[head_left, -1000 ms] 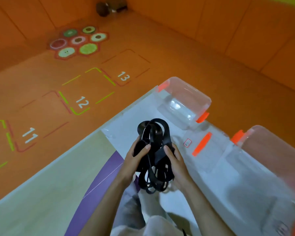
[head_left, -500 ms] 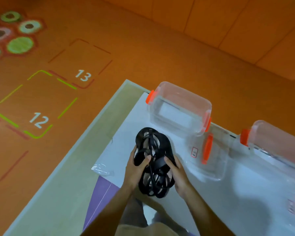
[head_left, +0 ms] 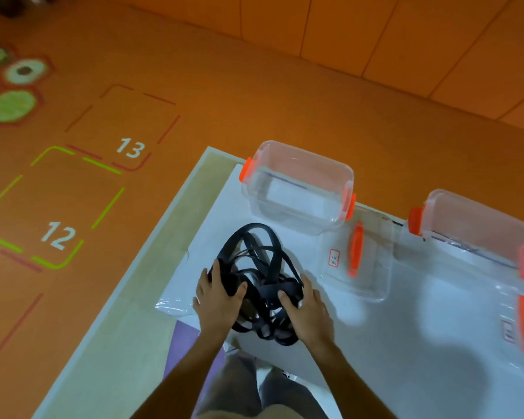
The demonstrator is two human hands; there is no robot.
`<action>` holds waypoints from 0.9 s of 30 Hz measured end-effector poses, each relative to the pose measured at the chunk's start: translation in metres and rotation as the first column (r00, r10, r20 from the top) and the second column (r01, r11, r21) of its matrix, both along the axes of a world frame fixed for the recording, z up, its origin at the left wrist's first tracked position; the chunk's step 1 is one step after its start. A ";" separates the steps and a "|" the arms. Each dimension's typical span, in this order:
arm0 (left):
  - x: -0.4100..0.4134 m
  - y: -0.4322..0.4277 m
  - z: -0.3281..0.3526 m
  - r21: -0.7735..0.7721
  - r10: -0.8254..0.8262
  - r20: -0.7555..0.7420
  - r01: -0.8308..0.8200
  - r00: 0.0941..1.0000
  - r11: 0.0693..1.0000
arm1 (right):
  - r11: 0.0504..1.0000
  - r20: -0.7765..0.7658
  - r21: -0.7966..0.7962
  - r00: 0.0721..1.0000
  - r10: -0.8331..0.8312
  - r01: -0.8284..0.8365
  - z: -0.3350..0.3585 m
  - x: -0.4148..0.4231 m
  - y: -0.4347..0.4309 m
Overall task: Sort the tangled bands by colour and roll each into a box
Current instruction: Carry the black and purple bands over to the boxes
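Far left, on the floor (head_left: 194, 86): squares numbered 12 and 13. Next, left hand (head_left: 217, 300) curled round the black tangle of bands (head_left: 260, 267), on or just above the white sheet (head_left: 406, 328); right hand (head_left: 309, 309) gripping the other side. Beyond, rightward: open box (head_left: 297, 189), lid (head_left: 360, 255), second box (head_left: 478, 234).

The band tangle (head_left: 260, 282) lies on the table (head_left: 127, 313), between both hands, before the left box (head_left: 297, 189); another box (head_left: 478, 234) stands right.
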State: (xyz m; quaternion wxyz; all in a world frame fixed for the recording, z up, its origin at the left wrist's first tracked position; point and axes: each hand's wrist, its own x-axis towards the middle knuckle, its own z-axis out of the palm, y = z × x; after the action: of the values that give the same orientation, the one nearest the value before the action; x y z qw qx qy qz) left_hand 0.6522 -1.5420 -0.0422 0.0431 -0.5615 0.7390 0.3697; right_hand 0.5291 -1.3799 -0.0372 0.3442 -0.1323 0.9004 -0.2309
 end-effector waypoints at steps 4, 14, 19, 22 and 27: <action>0.007 0.014 0.015 -0.111 -0.128 0.044 0.132 0.991 0.985 | 0.997 -0.032 -0.058 0.998 0.048 -0.050 0.013 -0.007 0.026; -0.002 0.060 0.056 -0.363 -0.673 0.121 0.663 0.730 0.654 | 0.986 -0.100 -0.082 0.986 0.135 -0.143 0.041 -0.007 0.083; -0.023 0.089 0.067 -0.409 -0.803 0.157 0.778 0.574 0.476 | 0.996 -0.198 0.019 0.976 0.093 -0.091 0.053 -0.006 0.115; -0.042 0.114 0.067 -0.427 -0.877 0.137 0.827 0.460 0.366 | 0.998 -0.263 0.063 0.965 0.007 0.010 0.063 -0.001 0.145; -0.077 0.172 0.070 -0.414 -0.957 0.178 0.899 0.231 0.140 | 0.976 -0.367 0.132 0.923 -0.117 0.176 0.083 0.011 0.217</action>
State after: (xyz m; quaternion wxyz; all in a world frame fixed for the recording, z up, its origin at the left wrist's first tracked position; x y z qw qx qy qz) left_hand 0.5751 -1.3701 0.0274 0.0881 0.0475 0.9873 0.1230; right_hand 0.5399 -1.1628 0.0461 0.1662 -0.0758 0.9710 -0.1541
